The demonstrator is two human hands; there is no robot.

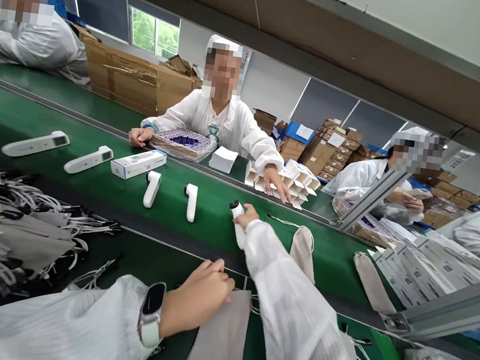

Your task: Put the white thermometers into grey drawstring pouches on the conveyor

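Observation:
My right hand [247, 217] reaches out over the green conveyor belt [214, 200], its fingers wrapped around a white handheld thermometer [238, 234] with a black tip. Nearer to me, my left hand [199, 295], with a watch at the wrist, is curled closed at the upper end of a grey fabric pouch [220, 344]. The pouch lies flat; its mouth is partly hidden by the fingers. Left of my right hand, a thermometer [190, 201] and another thermometer [151, 189] rest on the belt. A filled-looking grey drawstring pouch [303, 249] lies to the right.
A heap of grey pouches with white cords [13, 231] lies at left. A printed white box [138, 164] sits on the belt. Across it, a co-worker's hand [276, 182] touches open white cartons [306, 180]. A metal post [373, 199] slants up at right, below an overhead shelf [331, 38].

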